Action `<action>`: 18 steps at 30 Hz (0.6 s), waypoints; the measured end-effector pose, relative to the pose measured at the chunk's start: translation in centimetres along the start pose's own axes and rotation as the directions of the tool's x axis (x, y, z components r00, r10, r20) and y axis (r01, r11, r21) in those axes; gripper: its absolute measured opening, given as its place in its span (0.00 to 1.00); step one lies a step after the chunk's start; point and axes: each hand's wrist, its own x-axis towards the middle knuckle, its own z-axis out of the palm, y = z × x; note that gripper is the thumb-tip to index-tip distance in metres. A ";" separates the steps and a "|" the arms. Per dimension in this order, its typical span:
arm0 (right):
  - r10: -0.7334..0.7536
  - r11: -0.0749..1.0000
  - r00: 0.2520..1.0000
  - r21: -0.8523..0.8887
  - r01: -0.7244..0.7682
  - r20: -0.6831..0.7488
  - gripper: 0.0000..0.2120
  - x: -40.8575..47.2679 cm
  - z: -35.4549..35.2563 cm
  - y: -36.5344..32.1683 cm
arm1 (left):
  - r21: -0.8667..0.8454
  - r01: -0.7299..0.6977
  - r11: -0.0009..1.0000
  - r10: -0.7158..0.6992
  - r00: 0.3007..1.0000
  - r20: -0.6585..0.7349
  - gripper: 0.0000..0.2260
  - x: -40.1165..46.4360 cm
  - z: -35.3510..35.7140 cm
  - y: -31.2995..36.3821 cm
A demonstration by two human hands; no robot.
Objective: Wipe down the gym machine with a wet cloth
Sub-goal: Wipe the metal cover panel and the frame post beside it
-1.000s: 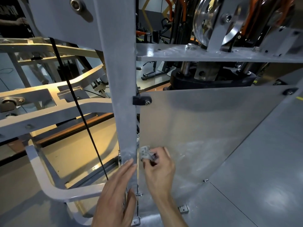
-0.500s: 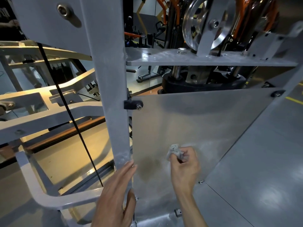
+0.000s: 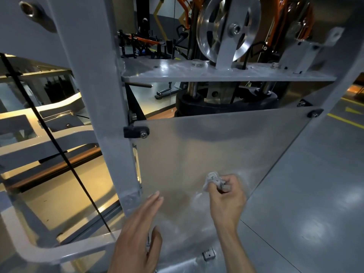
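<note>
The gym machine has a grey upright post [image 3: 102, 107] and a frosted guard panel [image 3: 226, 146] bolted beside it. My right hand [image 3: 226, 196] is closed around a crumpled grey-white cloth [image 3: 212, 179], which presses against the lower middle of the panel. Wet streaks show on the panel around and below the cloth. My left hand [image 3: 137, 233] lies flat with fingers together, fingertips at the foot of the post and the panel's left edge, holding nothing.
A black cable [image 3: 59, 154] runs diagonally left of the post. A grey shelf plate [image 3: 216, 73] carries a steel pulley wheel [image 3: 226, 28] above the panel. Black weight stack [image 3: 222, 105] sits behind. Pale frame tubes [image 3: 49, 251] lie lower left; grey floor [image 3: 315, 194] on the right.
My right hand has carried the cloth rightwards across the panel from beside the post to its middle. The view has tilted and shifted. My left hand has stayed at the post's foot.
</note>
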 end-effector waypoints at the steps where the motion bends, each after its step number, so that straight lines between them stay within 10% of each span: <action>1: -0.012 1.000 1.000 -0.001 0.013 0.014 0.12 -0.4 0.2 0.1 | -0.008 0.001 1.000 -0.001 1.000 0.003 0.36 0.2 0.1 0.3; 9: -0.214 0.976 0.952 0.002 0.219 0.219 0.15 -3.5 2.2 -0.4 | -0.025 -0.024 0.999 0.024 1.000 -0.009 0.31 1.6 1.2 1.6; 18: -0.022 0.999 1.000 -0.046 0.021 -0.004 0.13 2.7 -2.0 1.0 | -0.020 -0.013 1.000 0.013 1.000 -0.020 0.33 2.5 2.6 3.0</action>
